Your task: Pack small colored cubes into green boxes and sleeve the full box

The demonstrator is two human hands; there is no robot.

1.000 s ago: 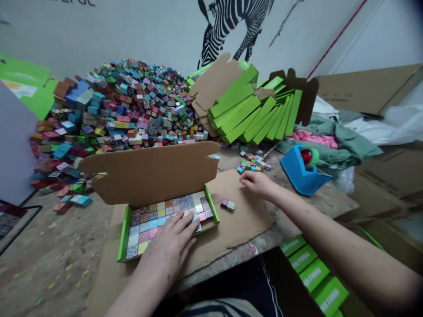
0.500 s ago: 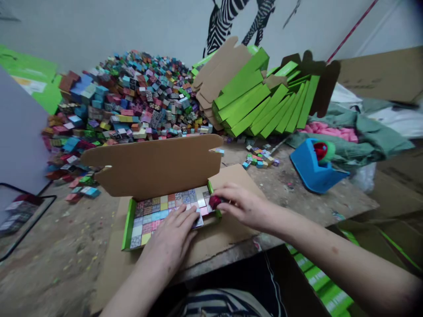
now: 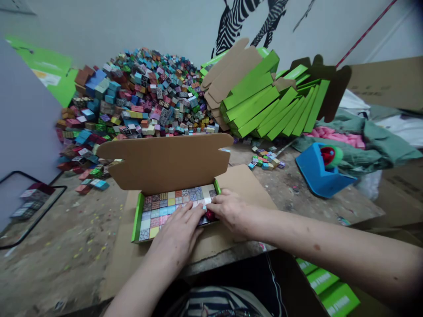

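Observation:
An open green cardboard box [image 3: 136, 220] holds rows of small patterned cubes [image 3: 163, 210] in many colours, and its brown lid [image 3: 168, 160] stands raised behind. My left hand [image 3: 180, 224] lies flat over the front middle of the rows, its fingers stretched out and hiding some of them. At the right front corner of the box, my right hand [image 3: 233, 212] has its fingers closed round a dark red cube [image 3: 209, 215], low against the neighbouring cubes. Part of this cube is hidden by the fingers.
Behind the box rises a big heap of loose cubes [image 3: 148, 97]. Green boxes [image 3: 274, 110] lean in a stack to its right. A blue tape dispenser [image 3: 317, 176] stands on the right, near a few scattered cubes [image 3: 266, 158]. Flat cardboard [image 3: 246, 180] lies under the box.
My right hand has brought the dark red cube left and down into the box's front right corner. My left hand stays on the rows. The whole view has shifted slightly.

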